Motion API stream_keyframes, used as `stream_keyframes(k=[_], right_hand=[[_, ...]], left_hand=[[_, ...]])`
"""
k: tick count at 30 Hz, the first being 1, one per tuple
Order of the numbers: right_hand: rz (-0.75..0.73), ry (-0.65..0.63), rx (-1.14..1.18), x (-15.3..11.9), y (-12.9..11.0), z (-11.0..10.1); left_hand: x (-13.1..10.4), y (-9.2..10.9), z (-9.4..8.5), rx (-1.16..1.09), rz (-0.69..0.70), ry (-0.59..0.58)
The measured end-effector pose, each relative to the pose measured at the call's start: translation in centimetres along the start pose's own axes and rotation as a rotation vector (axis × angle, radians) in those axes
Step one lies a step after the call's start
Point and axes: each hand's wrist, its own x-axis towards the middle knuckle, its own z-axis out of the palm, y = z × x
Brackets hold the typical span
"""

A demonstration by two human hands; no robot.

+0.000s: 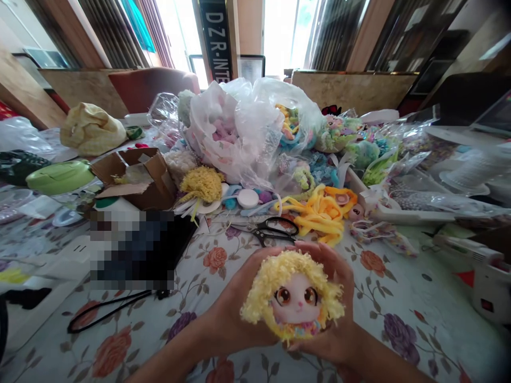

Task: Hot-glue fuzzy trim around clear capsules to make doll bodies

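A small plush doll with curly yellow hair, large brown eyes and a colourful collar faces me, low over the table. My left hand curves round its left side, and my right hand cups the other side. Both hands are closed on the doll, with the fingertips meeting behind its hair. Just beyond them lie black-handled scissors. Yellow-orange fuzzy strips are heaped behind the hands to the right. The doll's back and lower body are hidden.
A flowered tablecloth covers the table. Plastic bags of plush pieces pile up at the back. On the left are a cardboard box, a blurred-out dark device and a black cord. A glue gun lies right.
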Motion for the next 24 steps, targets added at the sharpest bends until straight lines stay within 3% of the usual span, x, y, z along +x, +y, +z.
stream_keyframes(k=[4, 9, 13, 15, 17, 19, 21, 24], right_hand=[[-0.033, -0.058, -0.148, 0.5, 0.2, -0.8], [0.305, -0.101, -0.126, 1.4, 0.4, -1.0], [0.459, 0.048, -0.115, 1.7, 1.0, -0.9], [0.393, 0.15, -0.119, 1.7, 1.1, -1.0], [0.226, 0.154, -0.17, 1.7, 0.9, -1.2], [0.011, 0.042, -0.288, 1.7, 0.4, -1.3], [-0.184, -0.151, -0.425, 1.7, 0.1, -1.3], [-0.342, -0.352, -0.54, 1.6, 0.0, -1.3]], left_hand=[[0.4, 0.3, 0.3, -0.283, -0.188, -0.169], [1.1, -0.1, 0.4, -0.432, -0.429, -0.223], [1.4, 0.0, 0.2, -0.547, -0.62, -0.235], [1.6, 0.6, 0.0, -0.554, -0.681, -0.224], [1.8, 1.1, -0.2, -0.536, -0.699, -0.197], [1.9, 1.5, -0.3, -0.517, -0.662, -0.169], [1.9, 1.4, -0.2, -0.508, -0.613, -0.127], [1.6, 0.7, -0.1, -0.48, -0.545, -0.012]])
